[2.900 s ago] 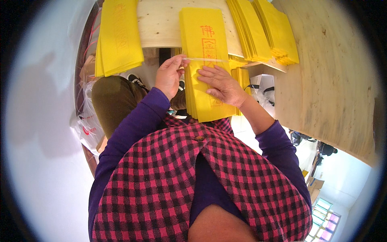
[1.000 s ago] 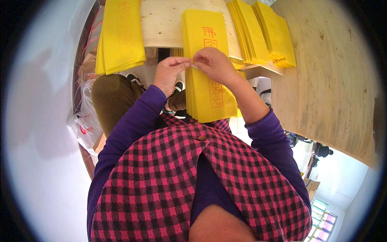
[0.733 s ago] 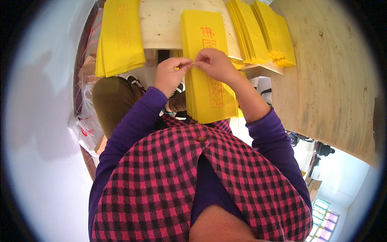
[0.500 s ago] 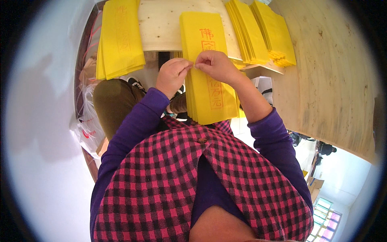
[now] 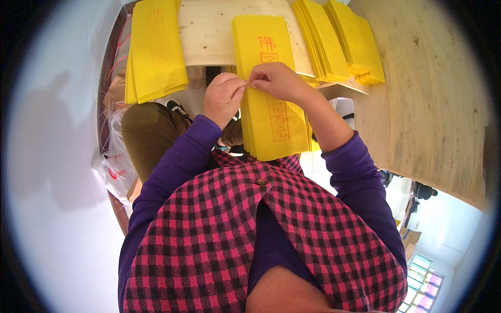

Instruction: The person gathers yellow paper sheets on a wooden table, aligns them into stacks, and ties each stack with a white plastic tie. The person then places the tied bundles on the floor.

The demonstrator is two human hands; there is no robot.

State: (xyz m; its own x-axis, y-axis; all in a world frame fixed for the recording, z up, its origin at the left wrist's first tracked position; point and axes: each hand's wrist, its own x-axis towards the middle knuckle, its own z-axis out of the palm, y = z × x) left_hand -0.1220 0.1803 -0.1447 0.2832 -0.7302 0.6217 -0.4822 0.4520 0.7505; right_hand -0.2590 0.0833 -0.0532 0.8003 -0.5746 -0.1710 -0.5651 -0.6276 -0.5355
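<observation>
A thick stack of long yellow papers with red print (image 5: pixel 271 125) lies lengthwise in front of me, its near end overhanging the table edge above my lap. At the stack's left edge, about midway along, the fingertips of both hands meet. My left hand (image 5: pixel 224 98) is closed in a pinch just outside that edge. Over the printed top sheet, my right hand (image 5: pixel 277 82) pinches at the same spot. Whatever lies between the fingertips, perhaps a paper edge, is too small to make out.
Another yellow paper stack (image 5: pixel 156 57) sits at the table's left. Two more fanned stacks, one nearer (image 5: pixel 322 44) and one farther right (image 5: pixel 357 41), lie beside a large wooden board (image 5: pixel 428 104). A white plastic bag (image 5: pixel 117 169) is by the left wall.
Both hands stay pinched at the stack's left edge. My right hand has shifted slightly up and left, and its fingertips now touch the left hand's.
</observation>
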